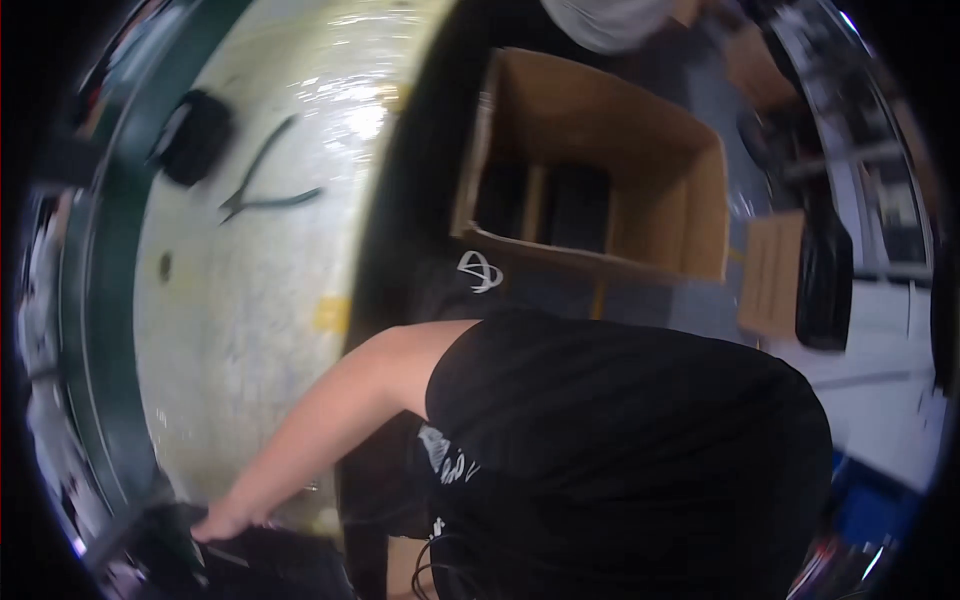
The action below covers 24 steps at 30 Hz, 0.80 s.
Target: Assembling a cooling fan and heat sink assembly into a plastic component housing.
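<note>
A bare arm runs out of a black short sleeve toward the lower left. It appears to be my own right arm, seen past my shoulder. My right hand [228,519] is at its end, over the near part of the table, with its fingers looking closed against a dark object [160,535]. Blur hides that object's kind. My left hand does not show. Farther up the pale, film-covered table [240,310], green-handled pliers [262,180] lie spread apart. Beside them sits a round black object [195,137], perhaps a roll of tape.
An open cardboard box [610,130] with dark items inside stands right of the table. Beyond it are a smaller carton [770,275] and a black object [825,280]. A person in a white top [610,22] is at the far edge. A blue container [870,505] sits at lower right.
</note>
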Available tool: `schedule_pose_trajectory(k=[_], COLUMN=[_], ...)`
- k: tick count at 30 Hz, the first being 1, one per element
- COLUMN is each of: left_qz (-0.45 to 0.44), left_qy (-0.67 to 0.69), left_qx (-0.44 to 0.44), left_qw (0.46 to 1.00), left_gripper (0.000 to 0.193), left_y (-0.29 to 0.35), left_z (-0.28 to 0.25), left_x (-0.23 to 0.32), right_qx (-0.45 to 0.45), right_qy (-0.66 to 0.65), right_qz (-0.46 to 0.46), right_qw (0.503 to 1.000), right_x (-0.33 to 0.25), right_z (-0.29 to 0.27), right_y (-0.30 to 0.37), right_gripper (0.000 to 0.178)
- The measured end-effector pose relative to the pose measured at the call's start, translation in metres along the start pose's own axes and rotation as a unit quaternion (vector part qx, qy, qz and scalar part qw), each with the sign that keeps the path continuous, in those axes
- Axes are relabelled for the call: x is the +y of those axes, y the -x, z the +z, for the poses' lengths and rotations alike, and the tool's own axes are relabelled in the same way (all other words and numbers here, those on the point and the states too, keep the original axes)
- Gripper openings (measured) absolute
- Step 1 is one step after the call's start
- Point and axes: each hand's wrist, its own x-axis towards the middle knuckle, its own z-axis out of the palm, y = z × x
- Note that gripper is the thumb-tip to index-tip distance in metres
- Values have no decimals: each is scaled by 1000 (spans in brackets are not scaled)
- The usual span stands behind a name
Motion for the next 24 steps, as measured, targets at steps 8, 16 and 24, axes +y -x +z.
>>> schedule_pose_trajectory(k=[8,16,24], left_qz=[-54,-166,-141], left_qy=[-7,7,220], left_qx=[-46,53,48], left_qw=[997,985,964], left_gripper=[53,57,51], left_y=[36,89,167], left_z=[-56,-196,-197], left_x=[121,212,278], right_qx=[-41,44,-243], right_qy=[-93,-154,-373], right_qz=[-69,-202,-437], right_qw=[992,966,782], right_x=[-23,1,74], right_z=[-29,-56,-147], right_y=[164,305,411], right_gripper=[84,108,69])
